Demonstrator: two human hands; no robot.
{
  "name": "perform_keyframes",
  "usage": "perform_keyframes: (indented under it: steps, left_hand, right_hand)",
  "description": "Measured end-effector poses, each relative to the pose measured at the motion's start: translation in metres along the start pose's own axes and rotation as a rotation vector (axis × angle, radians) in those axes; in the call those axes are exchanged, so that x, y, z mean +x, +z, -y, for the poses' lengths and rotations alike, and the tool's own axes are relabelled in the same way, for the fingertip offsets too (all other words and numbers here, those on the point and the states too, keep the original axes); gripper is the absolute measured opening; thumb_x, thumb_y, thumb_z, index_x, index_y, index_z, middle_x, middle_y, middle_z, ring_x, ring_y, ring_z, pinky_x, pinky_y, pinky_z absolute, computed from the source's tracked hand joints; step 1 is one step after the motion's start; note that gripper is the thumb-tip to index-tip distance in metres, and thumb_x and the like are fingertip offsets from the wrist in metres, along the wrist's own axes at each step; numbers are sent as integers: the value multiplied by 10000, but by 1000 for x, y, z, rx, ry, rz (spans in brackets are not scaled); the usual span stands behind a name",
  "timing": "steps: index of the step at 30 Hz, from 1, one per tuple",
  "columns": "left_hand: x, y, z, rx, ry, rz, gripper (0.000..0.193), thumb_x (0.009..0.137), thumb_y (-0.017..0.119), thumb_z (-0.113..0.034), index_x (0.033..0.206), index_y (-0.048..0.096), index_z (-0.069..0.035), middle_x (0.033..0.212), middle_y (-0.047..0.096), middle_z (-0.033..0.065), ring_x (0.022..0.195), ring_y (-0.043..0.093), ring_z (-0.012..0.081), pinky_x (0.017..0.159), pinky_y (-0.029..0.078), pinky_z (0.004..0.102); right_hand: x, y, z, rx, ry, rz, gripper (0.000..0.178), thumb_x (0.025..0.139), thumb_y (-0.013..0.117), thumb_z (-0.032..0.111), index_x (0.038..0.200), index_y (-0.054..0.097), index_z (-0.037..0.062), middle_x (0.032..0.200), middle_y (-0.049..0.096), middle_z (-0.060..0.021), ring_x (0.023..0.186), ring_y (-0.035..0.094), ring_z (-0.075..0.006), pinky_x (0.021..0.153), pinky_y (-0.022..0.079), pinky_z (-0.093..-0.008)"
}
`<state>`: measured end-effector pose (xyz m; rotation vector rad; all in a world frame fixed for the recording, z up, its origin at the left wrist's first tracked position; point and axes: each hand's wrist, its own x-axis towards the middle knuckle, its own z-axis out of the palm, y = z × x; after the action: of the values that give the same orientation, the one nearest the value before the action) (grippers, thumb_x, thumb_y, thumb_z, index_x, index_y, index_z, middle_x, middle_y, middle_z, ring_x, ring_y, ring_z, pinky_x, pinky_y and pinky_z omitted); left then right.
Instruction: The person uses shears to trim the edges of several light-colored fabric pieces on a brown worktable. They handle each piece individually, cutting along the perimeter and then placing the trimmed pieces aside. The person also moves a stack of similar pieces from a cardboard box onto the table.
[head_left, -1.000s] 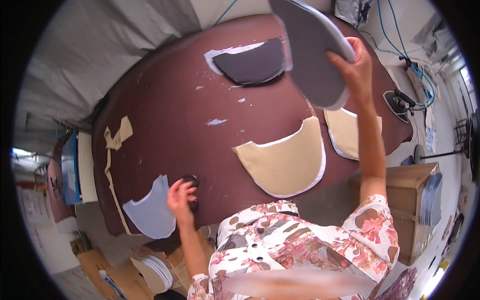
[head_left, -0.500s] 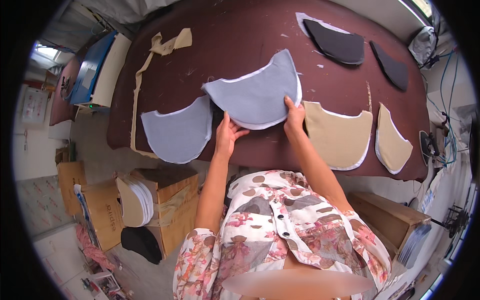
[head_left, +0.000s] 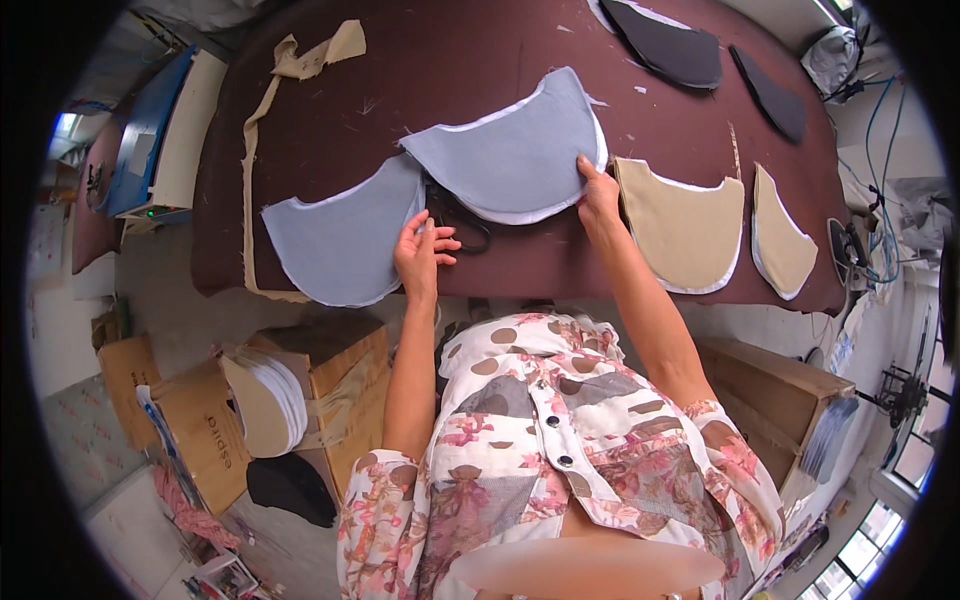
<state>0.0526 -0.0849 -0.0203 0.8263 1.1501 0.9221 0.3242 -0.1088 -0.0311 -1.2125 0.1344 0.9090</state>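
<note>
My right hand point(head_left: 601, 192) pinches the lower right edge of a curved grey-blue fabric piece point(head_left: 510, 150) with a white layer showing along its rim. My left hand point(head_left: 422, 252) is off that piece, its fingers apart, beside the right edge of a second grey-blue piece point(head_left: 340, 245) lying flat on the left. Between the two blue pieces, close to my left fingertips, lies a black looped handle point(head_left: 472, 236); the rest of it is hidden under the fabric. To the right of my right hand is a beige piece point(head_left: 683, 230) with a white border.
The maroon-covered table point(head_left: 480, 60) also bears a narrower beige piece point(head_left: 782, 232), black pieces point(head_left: 672, 48) at the far right and a beige scrap strip point(head_left: 250, 190) at the left. Below stand cardboard boxes point(head_left: 205, 440), one holding stacked pieces point(head_left: 265, 400), and another box point(head_left: 770, 400) at right.
My left hand has let go of the blue piece's lower edge and moved left and nearer to me. The piece lies flatter, with my right hand still on its edge. The view has shifted slightly.
</note>
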Motion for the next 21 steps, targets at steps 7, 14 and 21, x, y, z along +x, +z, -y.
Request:
perform_keyframes:
  steps: [7,14,21]
  left_hand:
    - [28,-40,-8,152,150,-171,345,913,545,-218,1135,496,42,843,649,141,657,655,152,422,491,203]
    - [-7,50,-20,-190,-377,192,353,829,661,-236,996,538,49,808,633,123,662,658,217,518,568,300]
    - [36,48,-37,-5,-280,280,265,804,675,-153,942,560,43,819,639,120,647,658,211,504,563,287]
  right_hand:
    - [-27,2,-7,198,117,-83,365,837,618,48,1139,469,-91,1126,549,-190,998,572,-281,892,476,-420]
    - [-47,2,-16,244,139,-28,397,858,589,52,1193,429,-88,1188,509,-199,1051,545,-306,898,477,-458]
    - [-142,-14,-13,-810,8,583,326,844,626,163,1102,512,-1,1030,613,-148,898,620,-238,714,515,-382]
